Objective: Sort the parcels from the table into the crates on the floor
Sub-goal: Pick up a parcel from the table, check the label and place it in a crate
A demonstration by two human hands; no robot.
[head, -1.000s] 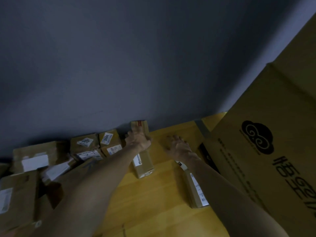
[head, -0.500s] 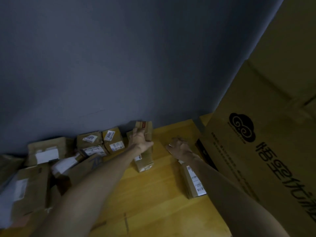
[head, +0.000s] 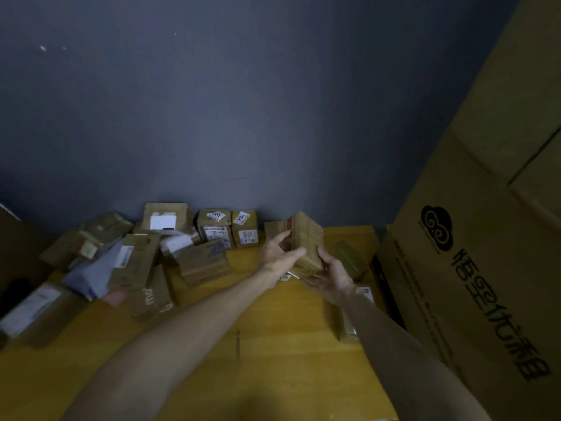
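Head view: you are holding small brown parcel (head: pixel 305 238) between both hands, lifted off yellow worktop (head: pixel 273 344) near grey wall (head: pixel 273 101). Left hand (head: pixel 280 253) gripping its left face, thumb curled across front; right hand (head: pixel 331 276) cupping its lower right corner.

Step in hand, by my reading: pick-up. Next move is calling for turning away, finding matching crate on floor.

Crates not showing here, contents unknown. Large cardboard box (head: pixel 485 268) standing at right, inside hidden. Other parcels (head: pixel 214 229) waiting along wall.
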